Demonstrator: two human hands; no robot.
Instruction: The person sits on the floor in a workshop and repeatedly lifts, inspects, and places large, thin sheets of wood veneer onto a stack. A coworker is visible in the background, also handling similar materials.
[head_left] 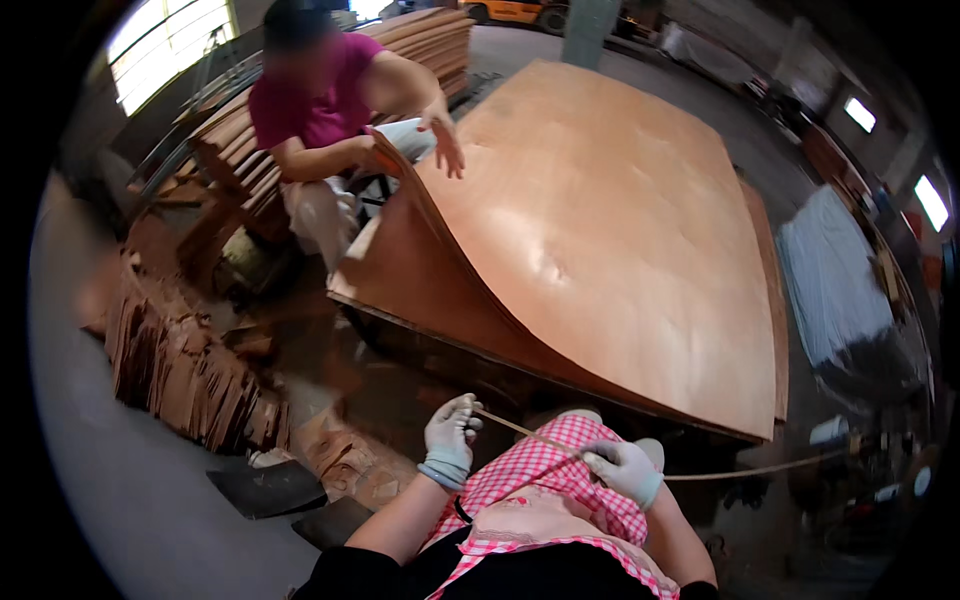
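Observation:
My left hand [450, 437], in a pale glove, pinches one end of a thin wooden strip [745, 470]. The strip runs right across my pink checked apron [545, 480]. My right hand [622, 468], also gloved, grips the same strip at the apron's upper edge. Just beyond my hands lies a large sheet of reddish-brown veneer [610, 230] on a low stack. A co-worker in a magenta top [310, 95] at the far left corner lifts that sheet's left edge, so it curves up.
Torn veneer scraps [190, 370] pile up at the left on the grey floor. Stacked veneer sheets [420, 35] stand behind the co-worker. A grey cloth-covered pile [835, 280] lies at the right. Dark flat pieces [270, 490] lie near my left elbow.

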